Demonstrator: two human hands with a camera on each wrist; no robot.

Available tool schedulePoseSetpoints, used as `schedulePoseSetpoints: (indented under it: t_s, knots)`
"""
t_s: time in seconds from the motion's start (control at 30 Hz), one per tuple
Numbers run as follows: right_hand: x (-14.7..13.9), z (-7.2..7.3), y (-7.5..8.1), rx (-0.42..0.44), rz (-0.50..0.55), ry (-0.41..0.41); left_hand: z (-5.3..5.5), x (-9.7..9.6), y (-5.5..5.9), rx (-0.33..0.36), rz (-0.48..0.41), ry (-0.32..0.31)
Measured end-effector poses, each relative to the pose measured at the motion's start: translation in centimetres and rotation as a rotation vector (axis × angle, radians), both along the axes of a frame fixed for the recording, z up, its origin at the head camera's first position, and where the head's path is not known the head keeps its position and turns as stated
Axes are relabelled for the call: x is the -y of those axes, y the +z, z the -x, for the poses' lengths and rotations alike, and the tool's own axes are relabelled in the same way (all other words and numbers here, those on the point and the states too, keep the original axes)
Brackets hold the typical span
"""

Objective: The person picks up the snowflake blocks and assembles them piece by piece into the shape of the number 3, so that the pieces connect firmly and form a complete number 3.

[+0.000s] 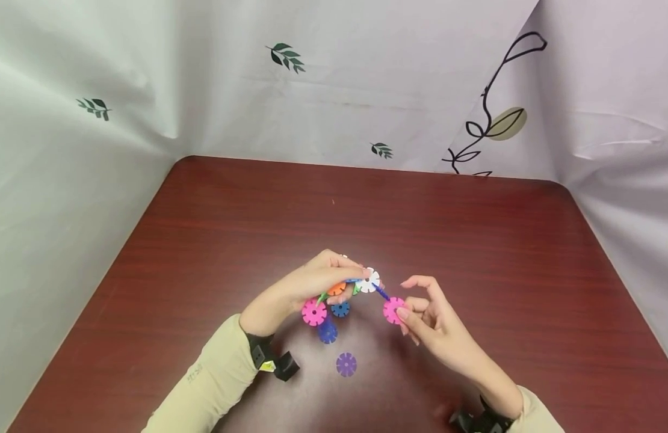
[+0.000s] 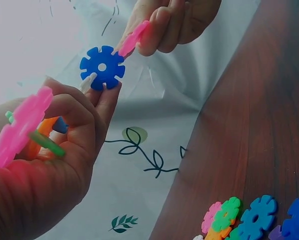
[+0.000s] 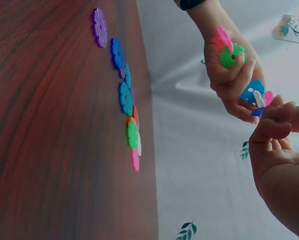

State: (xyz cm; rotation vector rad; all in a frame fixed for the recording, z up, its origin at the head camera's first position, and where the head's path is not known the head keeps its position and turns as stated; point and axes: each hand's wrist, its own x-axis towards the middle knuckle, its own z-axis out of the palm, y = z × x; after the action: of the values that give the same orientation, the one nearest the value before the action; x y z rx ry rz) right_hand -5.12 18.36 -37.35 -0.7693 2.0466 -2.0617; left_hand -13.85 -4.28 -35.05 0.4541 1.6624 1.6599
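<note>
White is our landmark colour: a notched white disc [image 1: 371, 275] sits in a chain held above a dark red tabletop [image 1: 475, 240]. The left hand [image 1: 319, 276] reaches in from that disc's left, its grip pinching it with the thumb on top, apparently to keep this part of the chain steady. A blue disc [image 2: 109, 76], edge-on from above, slots into the white disc and slants down to its right. Beyond that, farther right of the white disc, the right hand [image 1: 437, 322] pinches a pink disc [image 1: 389, 310], probably so the blue joint is supported from both sides. Left of the white disc, an orange disc [image 1: 336, 290] and a second pink [image 1: 309, 314] rest by the left palm, likely tucked there out of the way. Nearer us than the white disc, a purple disc [image 1: 342, 367] lies flat; left of it, loose discs [image 3: 125, 97] cluster on the tabletop, presumably handy. Whether those interlock, we cannot tell.
</note>
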Motion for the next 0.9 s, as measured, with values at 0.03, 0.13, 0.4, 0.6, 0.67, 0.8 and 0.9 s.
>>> schedulePoseSetpoints:
  t_s: [0.03,0.13,0.4,0.6,0.67,0.8,0.9]
  knots:
    - [0.0,0.0,0.0,0.005,-0.002,-0.002,0.0,0.0,0.0,-0.003,0.001,-0.002]
    - [0.0,-0.1,0.0,0.001,-0.023,-0.016,-0.1,0.0,0.0,-0.002,0.002,-0.004]
    - [0.0,-0.4,0.2,0.006,-0.075,-0.053,-0.3,0.0,0.2,-0.017,0.002,-0.015]
    - [0.2,-0.4,0.2,-0.012,-0.05,-0.056,-0.3,-0.3,0.1,-0.015,0.018,-0.016]
    - [0.3,-0.4,0.2,-0.023,-0.039,-0.066,-0.3,-0.4,0.2,-0.011,0.026,-0.011]
    - [0.7,-0.8,0.1,-0.043,-0.006,-0.112,-0.5,-0.6,0.6,-0.013,0.034,0.003]
    - [1.1,-1.2,-0.1,-0.038,0.034,-0.14,-0.6,-0.7,0.6,-0.016,0.036,0.007]
